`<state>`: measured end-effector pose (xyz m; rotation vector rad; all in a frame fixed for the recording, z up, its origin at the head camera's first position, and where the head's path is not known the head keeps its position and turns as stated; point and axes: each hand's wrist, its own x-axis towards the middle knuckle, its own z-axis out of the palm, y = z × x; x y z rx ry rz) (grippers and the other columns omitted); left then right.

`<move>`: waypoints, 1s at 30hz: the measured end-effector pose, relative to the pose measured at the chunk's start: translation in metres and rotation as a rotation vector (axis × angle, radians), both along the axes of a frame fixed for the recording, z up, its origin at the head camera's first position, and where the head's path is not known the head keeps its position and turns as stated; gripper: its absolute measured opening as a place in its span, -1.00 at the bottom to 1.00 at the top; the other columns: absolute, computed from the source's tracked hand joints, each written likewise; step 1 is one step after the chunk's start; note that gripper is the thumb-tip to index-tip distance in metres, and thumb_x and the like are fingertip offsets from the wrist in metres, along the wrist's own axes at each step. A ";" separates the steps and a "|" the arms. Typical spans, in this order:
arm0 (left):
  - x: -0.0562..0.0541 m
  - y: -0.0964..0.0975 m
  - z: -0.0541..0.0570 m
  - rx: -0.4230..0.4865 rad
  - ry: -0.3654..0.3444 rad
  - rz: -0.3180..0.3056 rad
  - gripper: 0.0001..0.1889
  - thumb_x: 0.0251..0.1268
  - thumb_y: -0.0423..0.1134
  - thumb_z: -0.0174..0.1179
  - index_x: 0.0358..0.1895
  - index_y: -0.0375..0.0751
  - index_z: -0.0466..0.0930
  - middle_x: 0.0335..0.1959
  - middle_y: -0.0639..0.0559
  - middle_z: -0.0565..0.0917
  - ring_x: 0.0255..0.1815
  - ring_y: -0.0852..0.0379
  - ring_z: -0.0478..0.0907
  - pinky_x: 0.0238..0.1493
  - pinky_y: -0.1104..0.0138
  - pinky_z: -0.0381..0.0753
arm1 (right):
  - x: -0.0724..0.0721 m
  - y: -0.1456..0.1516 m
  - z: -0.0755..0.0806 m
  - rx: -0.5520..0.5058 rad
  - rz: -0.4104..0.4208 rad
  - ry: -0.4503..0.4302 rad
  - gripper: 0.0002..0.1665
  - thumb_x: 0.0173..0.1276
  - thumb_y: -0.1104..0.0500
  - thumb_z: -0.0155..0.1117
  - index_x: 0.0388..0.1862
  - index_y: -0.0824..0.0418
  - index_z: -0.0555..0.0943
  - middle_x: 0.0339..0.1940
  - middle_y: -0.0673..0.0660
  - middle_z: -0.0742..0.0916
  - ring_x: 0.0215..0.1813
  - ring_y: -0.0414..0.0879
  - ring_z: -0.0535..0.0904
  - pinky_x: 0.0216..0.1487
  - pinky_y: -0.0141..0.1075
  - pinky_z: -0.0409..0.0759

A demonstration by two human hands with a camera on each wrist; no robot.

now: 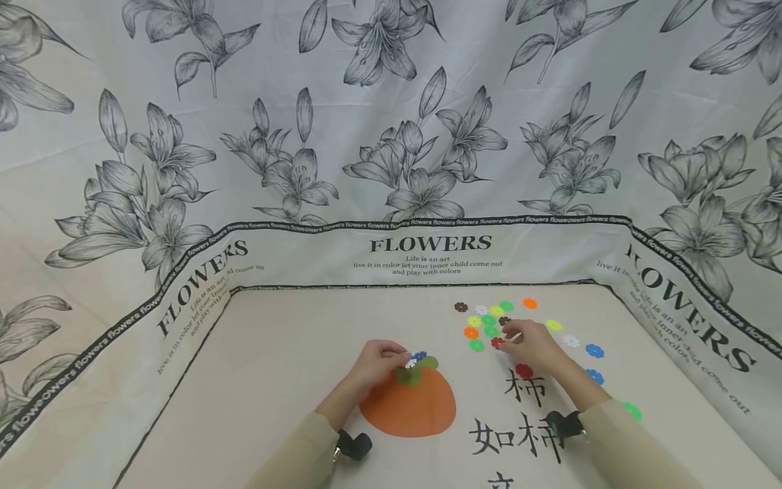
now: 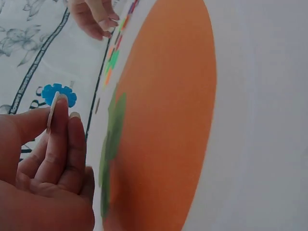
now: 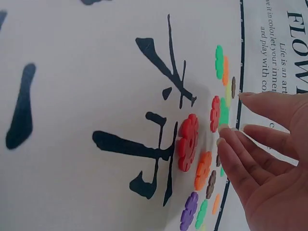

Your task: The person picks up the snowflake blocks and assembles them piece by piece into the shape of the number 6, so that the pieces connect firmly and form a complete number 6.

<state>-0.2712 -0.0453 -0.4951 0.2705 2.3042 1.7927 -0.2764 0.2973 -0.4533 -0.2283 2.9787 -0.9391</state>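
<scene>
Right fingers [image 1: 520, 330] hang near a red disc [image 1: 496, 343], green discs [image 1: 491, 331] clustered beyond.

Below centre in the head view, a white flower-shaped plastic disc [image 1: 411, 364] is pinched in the left hand [image 1: 377, 361], upright and crosswise to a blue flower-shaped plastic disc [image 2: 69, 97]. Right of centre, loose multicoloured flower-shaped plastic discs [image 1: 495, 333] lie flat, scattered about the right hand [image 1: 533, 346], some partly overlapping.

The head view shows a plain khaki left sleeve [image 1: 296, 445] at seven o'clock, a matching right sleeve [image 1: 632, 445] at four, each with a rounded black wrist camera [image 1: 356, 445].
</scene>
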 end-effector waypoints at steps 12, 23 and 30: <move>-0.011 -0.002 -0.012 0.005 -0.071 -0.058 -0.76 0.41 -0.15 0.34 -0.06 -0.25 0.72 -0.25 0.00 0.79 -0.16 0.12 0.68 0.09 0.19 0.63 | -0.017 -0.002 -0.011 0.008 -0.058 -0.112 -0.53 0.34 0.23 0.39 0.13 0.50 0.57 0.01 0.38 0.69 -0.04 0.13 0.62 0.04 0.04 0.63; -0.012 -0.003 -0.012 0.023 -0.098 -0.063 -0.76 0.39 -0.16 0.35 -0.06 -0.25 0.71 -0.25 -0.01 0.79 -0.15 0.12 0.68 0.10 0.21 0.60 | -0.018 -0.004 -0.011 0.009 -0.095 -0.098 -0.60 0.38 0.22 0.38 0.06 0.45 0.54 -0.09 0.30 0.69 -0.14 0.06 0.57 -0.08 -0.09 0.64; -0.011 -0.004 -0.012 0.044 -0.109 -0.074 -0.75 0.42 -0.16 0.32 -0.03 -0.27 0.70 -0.24 -0.02 0.79 -0.15 0.13 0.68 0.14 0.19 0.59 | -0.012 -0.006 -0.012 -0.079 -0.083 -0.078 -0.65 0.42 0.20 0.35 0.04 0.40 0.55 -0.27 0.18 0.72 -0.33 -0.04 0.58 -0.34 -0.24 0.59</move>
